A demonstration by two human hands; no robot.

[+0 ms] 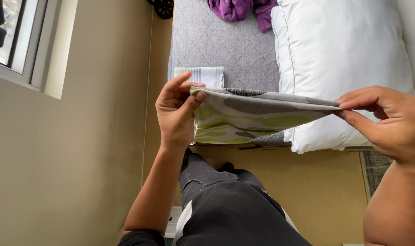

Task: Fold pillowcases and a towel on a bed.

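We hold a patterned cloth (248, 116), grey and white with green camouflage-like patches, stretched level between our two hands above the near edge of the bed. Our left hand (176, 111) pinches its left corner between thumb and forefinger, the other fingers raised loosely at 12 o'clock of the pinch. Our right hand (385, 123) nips the right corner with its fingertips, at 3 o'clock from the left hand. Both hands are closed on the cloth; neither is free.

The cloth hangs doubled below the top edge that we hold, so we judge that at least one fold is already made; how many layers lie in it we cannot tell. It is not yet laid down, and nothing shows it brought to a small final shape.

At 12 o'clock of the left hand, just beyond it on the grey quilted mattress (225, 45), lies a folded striped towel (203, 75), white with pale green and grey lines, which looks finished. A large white pillow (344, 59) lies at 1 o'clock, behind the right half of the cloth. A crumpled purple garment (239, 9) lies at the far end of the mattress, unfolded. Our dark trousers (230, 209) show at 6 o'clock, over a wooden floor (326, 191). A window (16, 41) sits at 10 o'clock.
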